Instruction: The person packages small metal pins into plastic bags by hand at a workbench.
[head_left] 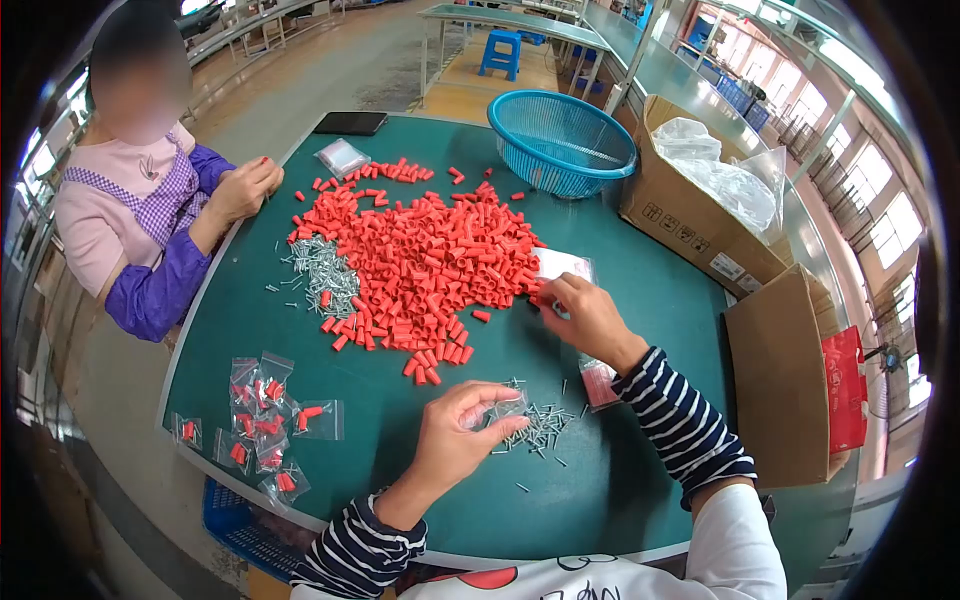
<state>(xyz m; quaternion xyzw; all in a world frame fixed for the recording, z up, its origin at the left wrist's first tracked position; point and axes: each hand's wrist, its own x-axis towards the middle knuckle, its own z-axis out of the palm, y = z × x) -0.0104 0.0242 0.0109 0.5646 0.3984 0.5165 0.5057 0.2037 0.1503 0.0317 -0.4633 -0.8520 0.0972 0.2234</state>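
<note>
A large heap of red plastic caps (440, 250) covers the middle of the green table. At its right edge, my right hand (585, 318) has its fingers drawn together by the caps; whatever they pinch is hidden. My left hand (455, 435) grips a small clear plastic bag (512, 404) between thumb and fingers. Just beneath that bag lies a loose pile of small metal screws (545, 427). A second screw pile (322, 272) sits against the heap's left side. Filled zip bags (270, 425) with red caps inside lie at the table's lower left.
Across the left edge, a co-worker (140, 190) has both hands together near a small red piece. A blue basket (562, 145) and a cardboard box (705, 190) with plastic bags stand at the back right. Flat packs (598, 384) lie beside my right forearm. A dark phone-like slab (350, 123) rests at the back.
</note>
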